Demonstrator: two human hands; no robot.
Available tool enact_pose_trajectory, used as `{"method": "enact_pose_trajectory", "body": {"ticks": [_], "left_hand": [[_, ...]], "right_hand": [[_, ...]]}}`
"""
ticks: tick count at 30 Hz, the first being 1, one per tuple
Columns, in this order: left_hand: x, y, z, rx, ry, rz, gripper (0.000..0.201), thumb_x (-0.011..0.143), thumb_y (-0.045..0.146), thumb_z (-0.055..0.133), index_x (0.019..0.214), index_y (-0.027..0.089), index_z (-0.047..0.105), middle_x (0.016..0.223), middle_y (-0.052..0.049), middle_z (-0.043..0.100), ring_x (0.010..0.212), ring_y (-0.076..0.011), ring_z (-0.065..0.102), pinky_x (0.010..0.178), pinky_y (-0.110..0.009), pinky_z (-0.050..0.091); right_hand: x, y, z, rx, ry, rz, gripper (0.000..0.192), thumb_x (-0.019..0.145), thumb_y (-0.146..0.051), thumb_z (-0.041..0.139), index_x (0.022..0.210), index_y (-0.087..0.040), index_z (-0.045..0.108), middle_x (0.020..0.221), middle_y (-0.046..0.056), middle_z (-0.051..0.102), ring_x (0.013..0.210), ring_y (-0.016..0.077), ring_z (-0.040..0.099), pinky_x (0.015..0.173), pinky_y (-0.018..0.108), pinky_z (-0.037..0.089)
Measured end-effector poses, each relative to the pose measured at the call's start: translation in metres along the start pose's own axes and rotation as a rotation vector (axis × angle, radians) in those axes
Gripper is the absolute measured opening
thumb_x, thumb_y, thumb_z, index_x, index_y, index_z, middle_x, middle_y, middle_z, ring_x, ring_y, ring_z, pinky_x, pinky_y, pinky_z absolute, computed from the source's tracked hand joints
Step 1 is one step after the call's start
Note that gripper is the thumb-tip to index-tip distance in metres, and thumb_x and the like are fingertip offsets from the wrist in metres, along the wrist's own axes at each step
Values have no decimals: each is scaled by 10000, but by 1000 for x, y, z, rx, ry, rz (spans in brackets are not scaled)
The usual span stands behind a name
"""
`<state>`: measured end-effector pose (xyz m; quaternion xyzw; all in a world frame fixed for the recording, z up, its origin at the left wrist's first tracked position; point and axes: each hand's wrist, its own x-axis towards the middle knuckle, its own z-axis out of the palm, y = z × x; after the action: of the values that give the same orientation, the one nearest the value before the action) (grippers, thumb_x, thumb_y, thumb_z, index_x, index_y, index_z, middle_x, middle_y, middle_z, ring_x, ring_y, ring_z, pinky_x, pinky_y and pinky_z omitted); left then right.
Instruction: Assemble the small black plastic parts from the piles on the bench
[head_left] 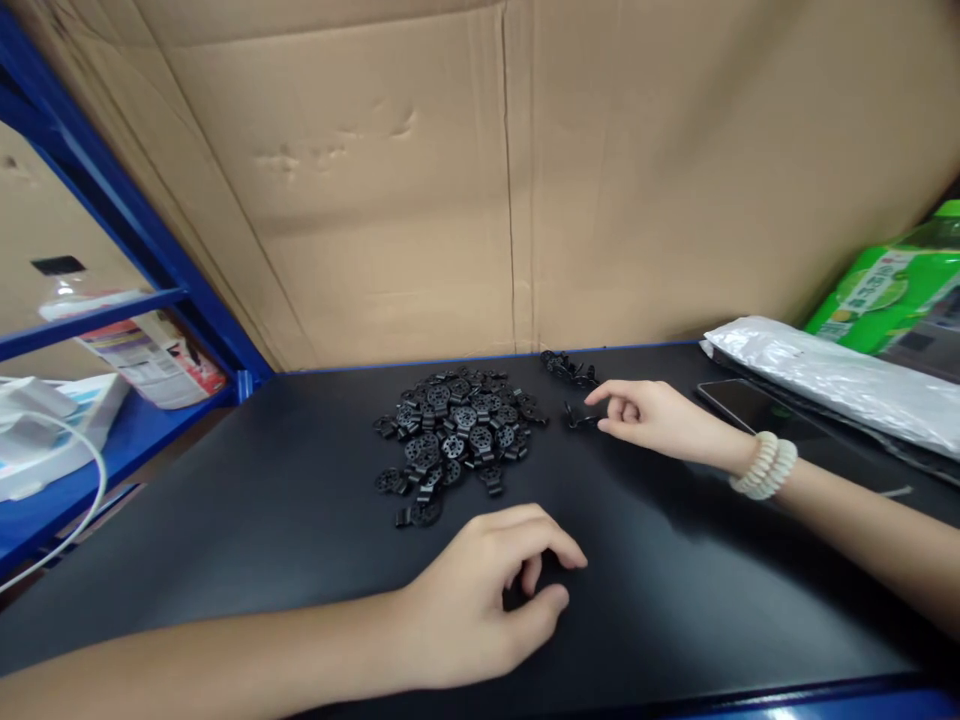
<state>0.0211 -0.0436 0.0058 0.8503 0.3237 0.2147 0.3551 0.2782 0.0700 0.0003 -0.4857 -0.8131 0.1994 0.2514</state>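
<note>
Pile of black round plastic parts [454, 432] on black table [247, 520]. Right hand [654, 420], just right of pile, pinches a small black clip [577, 418]. Left hand [487, 595] — curled, holding nothing — rests near pile's front edge.

A matte black tabletop [262, 520] with a blue front edge runs back to a wall of creased brown cardboard sheets [465, 180], which fills the whole upper view and shows a vertical seam near the middle. On the left stands a blue metal shelf frame [112, 210], its slanted post and crossbar rising beside the tabletop, with more cardboard behind it. Soft, even light falls from above and leaves a dull sheen on the dark surface.
</note>
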Motion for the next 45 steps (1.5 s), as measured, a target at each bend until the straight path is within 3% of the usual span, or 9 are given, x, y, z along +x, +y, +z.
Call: {"method": "enact_pose_trajectory", "body": {"ticks": [3,6,10,14,20,26,30,36,45], "left_hand": [[3,-2,-2,-96,56,-43,232,778,43,541,970,125,642,879,-46,619,650,-113,520,592,-231,427],[6,-5,-2,-313,138,-145,301,814,103,541,1110,148,567,955,-54,613,689,-118,546,636,-254,471],[11,-10,-2,-637,214,-328,367,826,215,585,1175,150,495,1018,-75,587,673,-112,577,643,-288,519],[15,-8,-7,-740,232,-382,322,781,254,673,1047,106,569,942,-73,631,673,-116,594,663,-281,515],[13,-5,-6,-757,313,-395,225,731,224,741,897,107,644,808,-34,654,718,-125,598,691,-246,496],[7,-9,0,-724,476,-329,218,777,198,712,987,157,667,868,-25,693,828,-140,632,802,-249,497],[7,-9,-1,-724,494,-317,233,770,191,721,988,175,643,760,7,688,748,-127,628,760,-239,492],[9,-8,-2,-713,484,-334,251,748,172,730,979,167,632,703,4,693,694,-131,621,701,-236,475],[9,-9,-2,-718,484,-335,215,735,165,722,939,152,655,671,9,670,655,-129,597,662,-241,462]], "right_hand": [[0,-3,6,-5,42,-16,100,810,-264,583,821,-179,635,690,8,618,600,161,555,583,287,436],[-4,-20,7,66,75,-39,128,846,-296,569,814,-181,617,807,37,644,717,180,603,638,293,476],[-19,-52,10,347,-2,-128,116,876,-293,589,898,-198,652,875,22,676,798,164,634,718,272,512],[-34,-77,19,605,-88,-107,105,877,-263,609,915,-197,681,826,4,668,678,114,610,635,222,511],[-42,-89,31,776,-138,-17,43,841,-218,649,837,-175,645,749,-10,631,657,99,583,630,214,493],[-41,-85,46,810,-155,128,185,828,-289,657,772,-176,522,634,-52,534,522,77,507,492,199,442],[-39,-82,51,906,-239,192,214,805,-341,672,795,-166,549,608,-46,555,452,72,491,411,187,422],[-41,-81,52,1002,-211,200,224,772,-336,706,768,-145,589,616,-30,567,457,62,485,393,162,386],[-43,-85,52,964,-196,234,320,750,-426,721,710,-139,586,582,-24,562,429,57,456,375,163,335]]}}
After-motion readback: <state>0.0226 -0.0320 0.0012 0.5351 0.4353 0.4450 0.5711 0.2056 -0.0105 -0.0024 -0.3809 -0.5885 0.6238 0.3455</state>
